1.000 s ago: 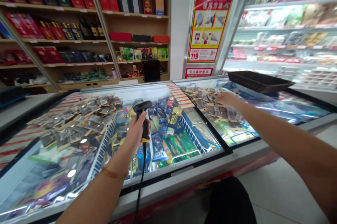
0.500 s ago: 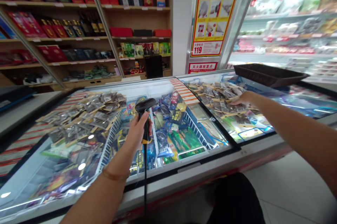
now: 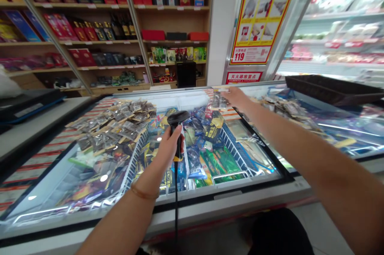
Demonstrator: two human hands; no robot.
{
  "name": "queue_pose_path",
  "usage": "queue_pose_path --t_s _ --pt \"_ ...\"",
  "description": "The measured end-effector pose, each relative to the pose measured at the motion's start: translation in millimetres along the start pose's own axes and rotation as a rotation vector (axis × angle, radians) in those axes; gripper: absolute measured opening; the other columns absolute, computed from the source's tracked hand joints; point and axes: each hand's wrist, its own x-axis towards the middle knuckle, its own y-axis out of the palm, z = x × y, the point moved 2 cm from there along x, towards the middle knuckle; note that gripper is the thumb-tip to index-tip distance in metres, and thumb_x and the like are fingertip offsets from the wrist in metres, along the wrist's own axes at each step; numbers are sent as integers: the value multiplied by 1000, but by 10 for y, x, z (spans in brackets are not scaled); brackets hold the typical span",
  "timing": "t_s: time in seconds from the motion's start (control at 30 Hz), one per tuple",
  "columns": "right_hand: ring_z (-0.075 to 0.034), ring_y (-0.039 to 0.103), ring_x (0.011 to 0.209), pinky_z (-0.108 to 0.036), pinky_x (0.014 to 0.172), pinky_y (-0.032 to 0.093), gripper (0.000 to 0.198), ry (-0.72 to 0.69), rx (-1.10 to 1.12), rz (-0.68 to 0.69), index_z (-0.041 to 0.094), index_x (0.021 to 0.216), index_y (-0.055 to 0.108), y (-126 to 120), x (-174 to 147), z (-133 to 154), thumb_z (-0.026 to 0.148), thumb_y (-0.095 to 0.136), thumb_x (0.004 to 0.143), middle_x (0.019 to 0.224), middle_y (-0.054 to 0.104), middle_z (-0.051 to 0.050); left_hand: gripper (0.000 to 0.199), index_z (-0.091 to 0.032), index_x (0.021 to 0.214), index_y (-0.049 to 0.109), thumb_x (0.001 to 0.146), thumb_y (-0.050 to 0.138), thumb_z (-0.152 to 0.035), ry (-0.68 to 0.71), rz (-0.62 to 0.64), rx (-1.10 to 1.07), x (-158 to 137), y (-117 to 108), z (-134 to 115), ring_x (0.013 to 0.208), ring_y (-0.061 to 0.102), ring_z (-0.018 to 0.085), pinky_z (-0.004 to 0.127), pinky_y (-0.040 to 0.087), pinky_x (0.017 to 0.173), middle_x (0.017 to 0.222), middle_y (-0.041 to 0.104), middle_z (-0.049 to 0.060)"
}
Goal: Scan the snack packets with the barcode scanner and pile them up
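Note:
My left hand [image 3: 171, 145] is wrapped round the handle of a black barcode scanner [image 3: 178, 118], its cord hanging down over the freezer edge. Farther right, my right hand [image 3: 235, 97] pinches a small clear packet with a pale card backing [image 3: 219, 101], held above the freezer's glass top. Many similar packets [image 3: 120, 121] lie spread in a pile on the glass to the left. Another pile of packets [image 3: 285, 107] lies at the right, partly hidden behind my right forearm. Bagged frozen goods [image 3: 214, 159] show through the glass below the scanner.
The chest freezer [image 3: 228, 197] spans the front. A dark shallow tray [image 3: 330, 89] rests on it at the right. On the left stands a counter with a black flat device [image 3: 30, 101]. Behind are wooden shelves [image 3: 174, 9] of boxes and a red fire-hydrant poster [image 3: 261, 19].
My right hand has come left from the right-hand pile, lifting a packet over the middle of the freezer. My left hand still grips the scanner. The view has turned slightly left.

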Motion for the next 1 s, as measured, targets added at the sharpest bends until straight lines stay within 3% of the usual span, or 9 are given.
queue_pose_path --t_s 0.07,0.17,0.3,0.43,0.53,0.63,0.73,0.87,1.0 --pt "-14 63 66 -27 65 56 22 -4 225 17 18 114 66 502 2 43 28 61 96 81 70 -2 57 -21 89 52 68 75 -69 1 7 20 0 -3 7 37 48 9 22 39 36 58 58 -6" --pt "-15 65 69 -27 65 57 23 -7 383 20 20 111 65 1110 8 16 33 62 93 78 68 0 56 -22 89 51 70 73 -69 13 15 64 10 -22 20 36 47 9 23 38 35 59 58 -6" --pt "-17 68 74 -27 71 57 24 -138 385 53 21 107 64 1543 13 -66 38 61 90 77 69 1 52 -22 87 50 73 72 -68 32 50 173 59 -64 66 35 46 9 22 37 35 57 55 -7" --pt "-18 72 85 -31 83 57 40 -296 459 189 22 117 60 1634 -3 -103 32 71 79 93 76 0 49 -23 87 51 75 72 -66 12 58 198 96 -79 122 37 47 9 22 38 35 58 55 -6" --pt "-20 73 89 -32 85 57 45 -309 491 310 23 115 62 1625 -30 -106 26 76 73 94 77 -1 48 -23 88 52 76 71 -65 1 59 199 91 -66 129 37 47 9 22 38 35 59 56 -5" --pt "-21 73 89 -33 84 58 32 -240 489 341 21 108 66 1604 -39 -106 29 74 77 88 77 -1 49 -23 85 52 74 73 -66 -4 51 193 76 -55 115 37 46 9 22 37 35 58 56 -5" --pt "-22 73 85 -35 79 60 34 -122 554 319 22 110 68 1574 -34 -109 35 74 80 84 76 -2 50 -22 81 51 72 75 -66 -6 51 172 67 -52 104 37 46 9 22 36 35 58 56 -5" --pt "-20 75 89 -35 82 61 36 -4 751 344 23 113 66 1543 -58 -91 39 75 83 95 78 -3 52 -22 82 52 71 74 -67 12 87 169 68 -52 114 37 47 9 23 37 35 60 57 -4" --pt "-21 76 92 -34 82 61 34 33 804 338 22 114 64 1528 -91 -59 36 74 84 99 78 -4 53 -22 89 53 72 74 -67 6 130 184 66 -47 146 38 48 9 23 38 35 62 58 -5"
